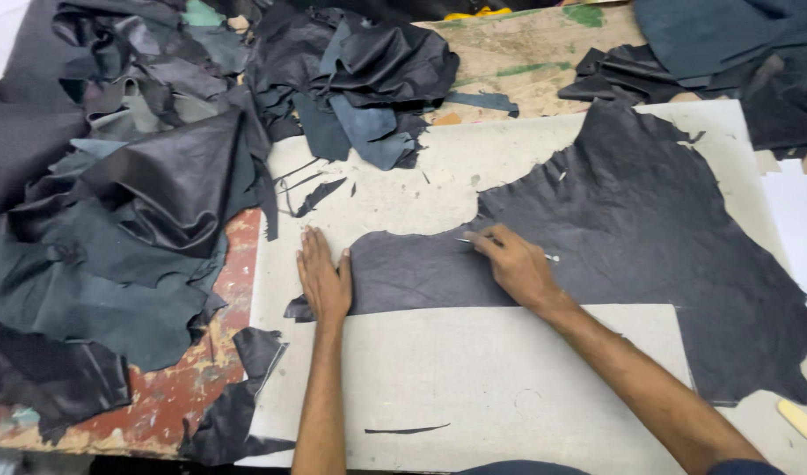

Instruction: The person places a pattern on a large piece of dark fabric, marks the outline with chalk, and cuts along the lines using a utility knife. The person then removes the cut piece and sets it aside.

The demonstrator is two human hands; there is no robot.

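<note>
A large black leather hide (649, 237) lies flat on a pale cutting board (474, 378). My left hand (324, 280) rests flat, fingers together, on the board at the hide's left tip, pressing its edge. My right hand (516, 264) sits on the hide and grips a thin silver blade tool (474, 239), whose tip points left onto the leather; the other end pokes out past my knuckles.
Heaps of black and dark grey leather pieces (139, 202) cover the left side and the back (368, 79). More dark pieces (729, 62) lie at the back right. A thin offcut strip (408, 430) lies on the near board. A cream block (800, 420) sits at the right edge.
</note>
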